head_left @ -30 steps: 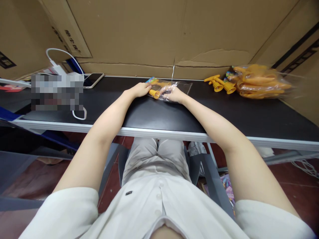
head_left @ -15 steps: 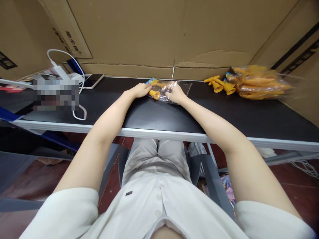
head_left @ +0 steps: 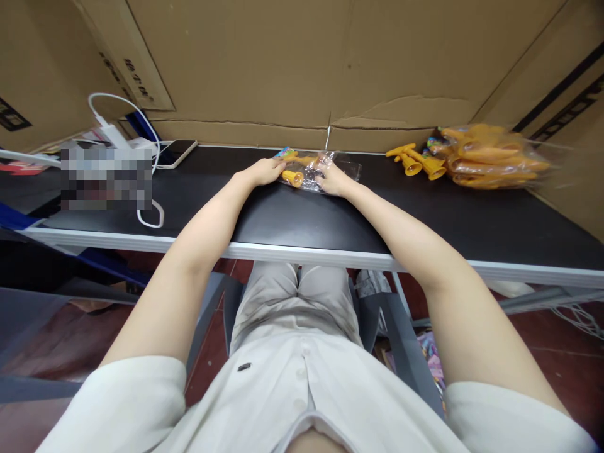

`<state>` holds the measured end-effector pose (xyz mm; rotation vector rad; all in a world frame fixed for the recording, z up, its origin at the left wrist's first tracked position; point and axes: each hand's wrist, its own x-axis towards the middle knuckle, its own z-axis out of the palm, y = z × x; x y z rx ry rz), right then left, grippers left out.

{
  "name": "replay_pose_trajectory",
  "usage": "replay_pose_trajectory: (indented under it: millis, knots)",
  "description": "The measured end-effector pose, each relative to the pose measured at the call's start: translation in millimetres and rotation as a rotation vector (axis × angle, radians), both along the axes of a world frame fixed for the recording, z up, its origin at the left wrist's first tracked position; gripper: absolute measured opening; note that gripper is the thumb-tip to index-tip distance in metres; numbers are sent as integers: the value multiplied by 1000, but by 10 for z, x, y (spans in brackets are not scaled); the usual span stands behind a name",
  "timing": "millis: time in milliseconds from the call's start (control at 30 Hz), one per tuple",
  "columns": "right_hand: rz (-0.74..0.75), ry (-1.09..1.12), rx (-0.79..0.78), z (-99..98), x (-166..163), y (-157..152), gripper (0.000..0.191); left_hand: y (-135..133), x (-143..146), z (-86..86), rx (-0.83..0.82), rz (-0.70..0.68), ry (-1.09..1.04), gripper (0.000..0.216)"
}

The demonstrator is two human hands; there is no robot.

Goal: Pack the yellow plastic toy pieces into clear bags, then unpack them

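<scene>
A clear plastic bag (head_left: pixel 350 167) lies on the black tabletop in front of me, with a yellow-orange plastic toy (head_left: pixel 293 179) showing at its left part. The toy has a flared, cup-like end, and a colourful printed card (head_left: pixel 285 153) shows at the bag's upper left. My left hand (head_left: pixel 265 172) is closed on the left end of the bag, beside the toy. At the bag's right part, my right hand (head_left: pixel 333 180) has its fingers curled on the film. Plastic glare partly hides those fingertips; I cannot tell whether they are inside the bag or over it.
On the right, two loose yellow-orange toys (head_left: pixel 416 161) lie next to a clear bag packed with several more (head_left: pixel 495 157). A phone (head_left: pixel 177 153) and a white cable (head_left: pixel 153 126) are at the left, near a blurred-out patch. Cardboard (head_left: pixel 302 63) walls the back.
My right hand has shifted slightly down, and the film around it has changed shape. My left hand and the toy in the bag stay nearly in place.
</scene>
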<state>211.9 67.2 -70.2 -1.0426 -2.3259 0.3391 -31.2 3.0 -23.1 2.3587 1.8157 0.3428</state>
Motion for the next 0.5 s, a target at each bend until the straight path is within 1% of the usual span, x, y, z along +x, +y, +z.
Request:
replay_pose_trajectory:
  millis: [100, 200, 267, 367, 433, 500]
  knots:
    - [-37, 3, 1, 26, -5, -53, 43, 12, -30, -1, -10, 31, -42, 63]
    - [-75, 28, 21, 98, -33, -158, 42, 29, -59, 2, -22, 72, -128, 66]
    - [-20, 53, 11, 160, -52, -229, 35, 45, -75, -2, -13, 69, -173, 66]
    - [97, 73, -47, 236, -61, -296, 29, 82, -97, -24, -1, 61, -218, 67]
    - [116, 87, -80, 259, -52, -308, 27, 108, -108, -45, -4, 61, -248, 66]
    - [91, 94, -93, 255, -39, -300, 25, 129, -115, -63, -10, 55, -266, 65]
